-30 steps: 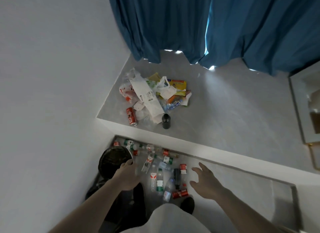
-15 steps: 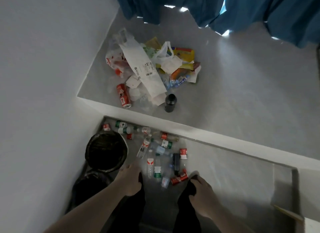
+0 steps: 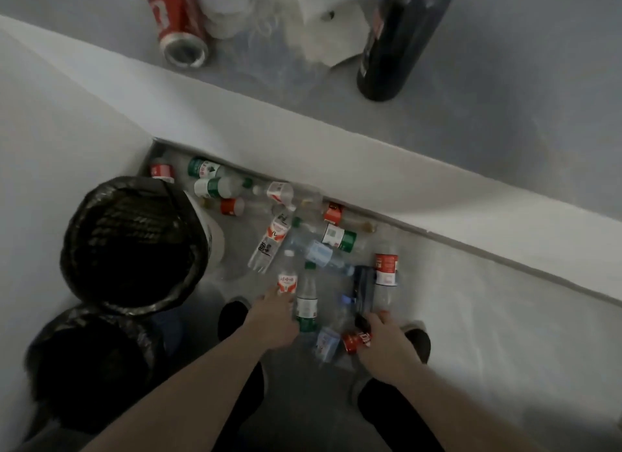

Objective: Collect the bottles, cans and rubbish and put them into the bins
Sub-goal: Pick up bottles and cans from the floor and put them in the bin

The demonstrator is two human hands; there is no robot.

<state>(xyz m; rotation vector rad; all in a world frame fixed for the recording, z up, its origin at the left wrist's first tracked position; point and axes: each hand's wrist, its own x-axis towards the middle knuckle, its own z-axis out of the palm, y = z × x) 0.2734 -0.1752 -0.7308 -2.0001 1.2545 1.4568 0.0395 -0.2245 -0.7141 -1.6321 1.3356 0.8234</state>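
At lower centre, the left hand [image 3: 276, 320] grips a clear plastic bottle with a red-and-white label [image 3: 286, 278]. The right hand [image 3: 383, 340] closes its fingers on a crushed red drinks can [image 3: 355, 341], with the black-lined round bin [image 3: 129, 243] at left.

Little print can be read at this resolution. On the clear bottle with a red-and-white label [image 3: 269, 241], dark characters are printed down the lower body, but they cannot be made out. White lettering is carried on the red can [image 3: 357, 341] by the right hand and on the red can on the ledge [image 3: 176, 21]; neither marking is legible.
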